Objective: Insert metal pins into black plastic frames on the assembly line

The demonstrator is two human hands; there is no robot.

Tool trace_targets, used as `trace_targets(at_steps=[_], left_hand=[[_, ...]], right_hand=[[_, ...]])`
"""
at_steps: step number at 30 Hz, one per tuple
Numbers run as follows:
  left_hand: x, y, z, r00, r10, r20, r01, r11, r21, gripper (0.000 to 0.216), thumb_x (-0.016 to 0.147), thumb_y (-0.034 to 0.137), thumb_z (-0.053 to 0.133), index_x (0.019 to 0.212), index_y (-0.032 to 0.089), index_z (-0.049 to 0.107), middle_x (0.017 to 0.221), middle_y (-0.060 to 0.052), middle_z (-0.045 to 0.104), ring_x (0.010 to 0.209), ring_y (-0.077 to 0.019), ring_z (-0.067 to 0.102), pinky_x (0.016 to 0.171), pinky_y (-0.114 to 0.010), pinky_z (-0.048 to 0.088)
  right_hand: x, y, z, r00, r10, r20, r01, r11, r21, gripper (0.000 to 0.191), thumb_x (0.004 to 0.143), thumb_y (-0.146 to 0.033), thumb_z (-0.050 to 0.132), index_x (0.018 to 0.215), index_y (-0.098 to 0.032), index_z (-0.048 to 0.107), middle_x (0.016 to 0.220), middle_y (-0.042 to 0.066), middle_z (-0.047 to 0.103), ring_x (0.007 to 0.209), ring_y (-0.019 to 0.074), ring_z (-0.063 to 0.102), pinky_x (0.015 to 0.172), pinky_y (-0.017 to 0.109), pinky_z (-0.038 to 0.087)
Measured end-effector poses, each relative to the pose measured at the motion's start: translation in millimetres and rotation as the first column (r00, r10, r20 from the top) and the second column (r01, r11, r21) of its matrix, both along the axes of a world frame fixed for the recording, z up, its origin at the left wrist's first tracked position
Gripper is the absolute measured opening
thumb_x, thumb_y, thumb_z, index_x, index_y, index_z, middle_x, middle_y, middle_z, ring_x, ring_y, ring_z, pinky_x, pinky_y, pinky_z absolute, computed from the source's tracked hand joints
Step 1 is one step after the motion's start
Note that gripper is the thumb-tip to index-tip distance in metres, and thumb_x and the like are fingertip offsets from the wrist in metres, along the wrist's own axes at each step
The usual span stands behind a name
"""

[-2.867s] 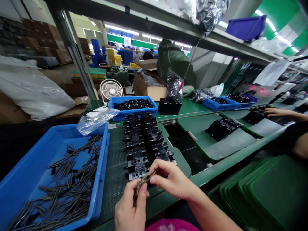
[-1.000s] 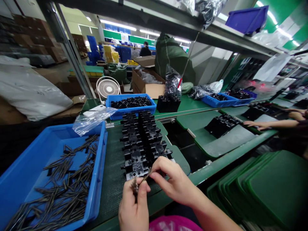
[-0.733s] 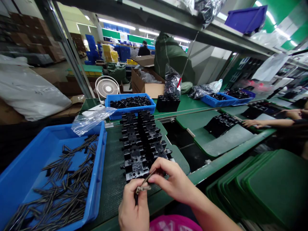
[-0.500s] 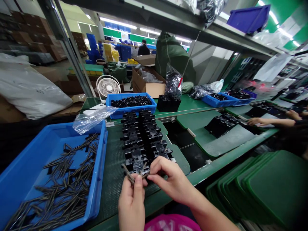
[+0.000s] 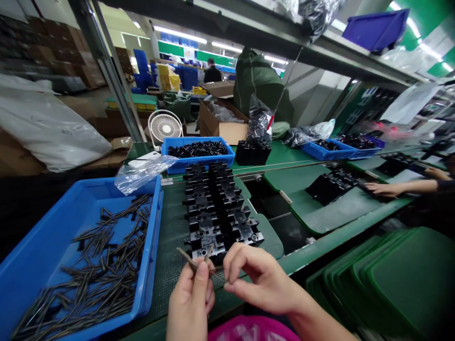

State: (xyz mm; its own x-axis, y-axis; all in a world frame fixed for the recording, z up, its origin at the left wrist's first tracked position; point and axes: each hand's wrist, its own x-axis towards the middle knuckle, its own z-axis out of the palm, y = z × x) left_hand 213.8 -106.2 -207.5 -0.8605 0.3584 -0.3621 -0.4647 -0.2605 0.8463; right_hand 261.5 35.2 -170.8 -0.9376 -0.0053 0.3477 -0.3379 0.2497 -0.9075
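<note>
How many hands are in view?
4: left hand holding pins and right hand at bottom centre; co-worker's near hand and far hand at right, the far one partly hidden.

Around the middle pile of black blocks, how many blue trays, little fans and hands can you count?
Blue trays: 2, the pin tray and the parts tray
White fan: 1
Hands: 2, left hand holding pins, right hand
Total: 5
</note>
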Motion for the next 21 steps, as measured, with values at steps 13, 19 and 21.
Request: trace_targets(at_steps=[13, 19, 21], left_hand=[[-14.3, -22.0, -1.6, 0.979, 0.202, -0.029, -0.201, 0.979, 0.026, 0.038, 0.07, 0.049, 0.073, 0.087, 0.018, 0.06, 0.063, 0.004, 0.049, 0.047, -0.0044, 0.032, 0.038, -0.014, 0.027], [-17.3, -28.9, -6.8, 0.975, 0.218, -0.046, -0.22, 0.975, -0.032, 0.038, 0.071, 0.05, 0.072, 0.086, 0.017, 0.061, 0.058, 0.007, 0.04, 0.047, -0.0045, 0.028, 0.039, -0.014, 0.026], [-16.0, -31.1, -9.5, 0.975, 0.214, -0.066, -0.219, 0.971, -0.094, 0.04, 0.071, 0.052, 0.071, 0.089, 0.017, 0.062, 0.059, 0.006, 0.043, 0.047, -0.0047, 0.029, 0.04, -0.016, 0.026]], right_hand=[[-17.0, 12.8, -0.2, 0.979, -0.189, 0.078, 0.173, 0.969, 0.176, 0.01, 0.085, -0.014, 0.057, 0.092, -0.02, 0.054, 0.089, 0.001, 0.055, 0.08, 0.0118, 0.051, 0.071, 0.025, 0.042], [-29.9, 8.7, 4.9, 0.989, -0.128, 0.077, 0.085, 0.907, 0.412, 0.021, 0.085, -0.01, 0.055, 0.103, -0.02, 0.053, 0.098, 0.002, 0.057, 0.09, 0.014, 0.052, 0.08, 0.026, 0.043], [-33.6, 5.3, 4.1, 0.991, -0.105, 0.084, 0.055, 0.887, 0.458, 0.025, 0.084, -0.007, 0.054, 0.105, -0.02, 0.052, 0.099, 0.003, 0.057, 0.092, 0.0148, 0.051, 0.082, 0.027, 0.044]])
